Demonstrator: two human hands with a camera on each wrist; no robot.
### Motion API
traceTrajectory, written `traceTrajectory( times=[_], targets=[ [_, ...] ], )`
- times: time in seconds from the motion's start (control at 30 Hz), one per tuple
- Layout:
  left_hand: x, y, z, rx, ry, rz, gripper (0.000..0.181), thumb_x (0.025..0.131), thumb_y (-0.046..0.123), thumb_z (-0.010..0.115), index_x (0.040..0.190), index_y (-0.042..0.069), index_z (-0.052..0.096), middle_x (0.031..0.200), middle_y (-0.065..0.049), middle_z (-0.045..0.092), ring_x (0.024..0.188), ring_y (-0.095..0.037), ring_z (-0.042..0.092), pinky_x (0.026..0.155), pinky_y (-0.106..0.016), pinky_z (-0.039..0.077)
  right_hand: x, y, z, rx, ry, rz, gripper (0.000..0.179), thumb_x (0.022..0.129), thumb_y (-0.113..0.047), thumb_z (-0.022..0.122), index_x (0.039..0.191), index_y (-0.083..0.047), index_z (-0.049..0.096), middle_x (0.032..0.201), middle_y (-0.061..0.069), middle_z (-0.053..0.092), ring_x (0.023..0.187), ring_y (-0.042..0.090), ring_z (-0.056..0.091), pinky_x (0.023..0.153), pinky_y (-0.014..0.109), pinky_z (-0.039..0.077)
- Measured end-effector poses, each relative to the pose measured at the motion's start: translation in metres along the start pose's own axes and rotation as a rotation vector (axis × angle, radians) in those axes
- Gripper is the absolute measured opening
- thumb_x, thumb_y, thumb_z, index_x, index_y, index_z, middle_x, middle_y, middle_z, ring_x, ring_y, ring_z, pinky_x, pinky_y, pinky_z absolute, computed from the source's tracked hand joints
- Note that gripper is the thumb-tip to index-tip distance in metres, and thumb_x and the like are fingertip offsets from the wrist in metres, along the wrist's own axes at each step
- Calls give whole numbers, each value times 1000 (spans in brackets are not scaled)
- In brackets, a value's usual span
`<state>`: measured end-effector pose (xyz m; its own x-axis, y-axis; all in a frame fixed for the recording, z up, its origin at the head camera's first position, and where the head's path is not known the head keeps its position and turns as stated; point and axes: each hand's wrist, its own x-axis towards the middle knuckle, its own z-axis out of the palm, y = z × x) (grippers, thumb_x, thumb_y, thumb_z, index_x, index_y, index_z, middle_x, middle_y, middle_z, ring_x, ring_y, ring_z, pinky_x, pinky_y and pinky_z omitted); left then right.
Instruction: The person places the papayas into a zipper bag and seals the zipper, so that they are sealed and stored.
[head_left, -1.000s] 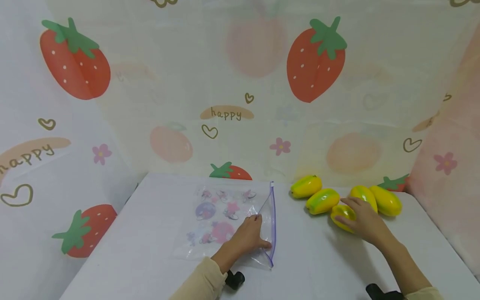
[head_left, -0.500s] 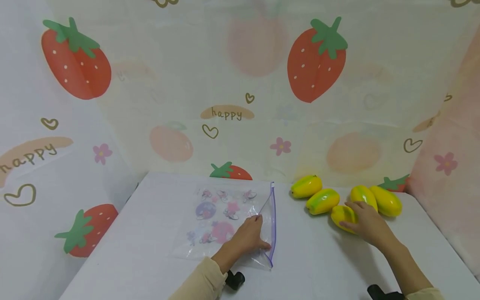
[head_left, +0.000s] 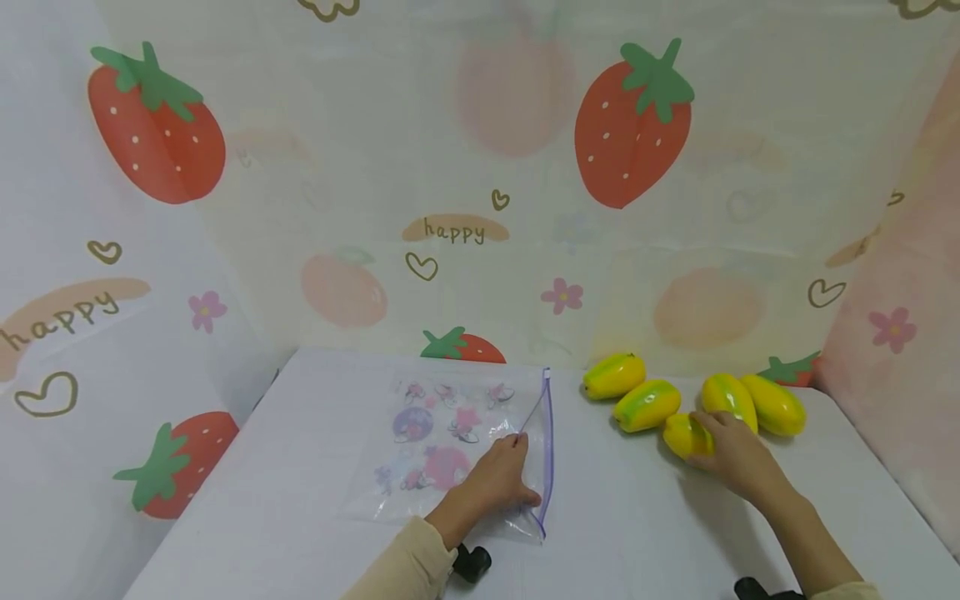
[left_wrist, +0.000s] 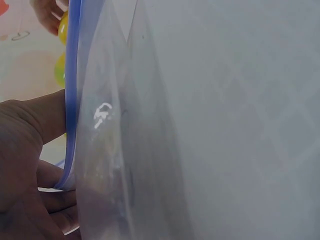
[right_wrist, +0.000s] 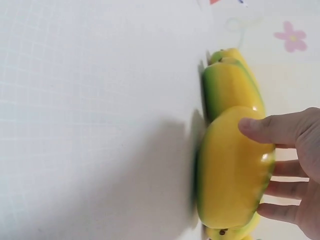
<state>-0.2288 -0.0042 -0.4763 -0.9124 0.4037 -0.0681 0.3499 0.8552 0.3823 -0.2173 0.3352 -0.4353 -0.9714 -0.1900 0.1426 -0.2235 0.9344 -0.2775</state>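
My left hand (head_left: 491,479) holds the mouth of a clear zip bag (head_left: 442,462) printed with pink and purple pictures, which lies flat on the table. The bag's purple zip edge (left_wrist: 73,100) runs past the thumb and fingers in the left wrist view. On the right, my right hand (head_left: 738,458) grips a yellow-green papaya (head_left: 679,435), the nearest of a group. Seen from the right wrist, the thumb lies on one side of this papaya (right_wrist: 230,170) and the fingers reach along the other.
Two more papayas, a far one (head_left: 615,377) and a nearer one (head_left: 648,406), lie left of the gripped one. Another pair, one papaya (head_left: 727,396) beside a second (head_left: 777,405), lies behind the right hand. A strawberry-printed curtain (head_left: 517,250) backs the white table (head_left: 247,500).
My right hand's thumb and fingers have closed in around the nearest papaya. My left hand stays at the bag's mouth, and the whole head view has shifted very slightly.
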Motion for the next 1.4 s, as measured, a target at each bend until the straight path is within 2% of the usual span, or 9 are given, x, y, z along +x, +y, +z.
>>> traceTrajectory(
  times=[0.3,0.5,0.93,1.1,1.4],
  targets=[
    [0,0,1,37,-6,4,93,72,36,86,143,-4,41,143,-20,49,131,-31,49,109,-38,41,-5,-2,8,-26,56,-10,62,75,-11,81,128,6,54,122,34,53,107,49,53,89,62,47],
    [0,-1,2,52,6,11,93,72,37,86,142,-5,42,142,-20,50,130,-30,50,109,-38,42,-4,0,13,-75,109,-35,64,71,-10,84,126,5,54,118,32,55,103,48,55,86,60,48],
    [0,1,-1,60,4,15,93,72,36,86,142,-5,42,142,-20,50,129,-30,50,108,-37,42,-2,2,20,-164,172,-76,66,68,-9,86,125,5,56,115,31,58,102,48,57,87,60,49],
    [0,0,-1,64,13,23,93,71,37,86,142,-6,43,141,-20,51,129,-30,50,108,-37,42,-2,5,19,-162,184,-82,66,69,-11,86,124,6,56,115,31,58,102,47,57,86,60,49],
    [0,0,0,63,-1,8,93,72,37,86,142,-5,42,142,-19,50,130,-29,49,109,-37,41,-5,3,14,-130,157,-79,64,71,-15,85,123,7,56,114,31,58,99,46,58,85,58,50]
  ],
)
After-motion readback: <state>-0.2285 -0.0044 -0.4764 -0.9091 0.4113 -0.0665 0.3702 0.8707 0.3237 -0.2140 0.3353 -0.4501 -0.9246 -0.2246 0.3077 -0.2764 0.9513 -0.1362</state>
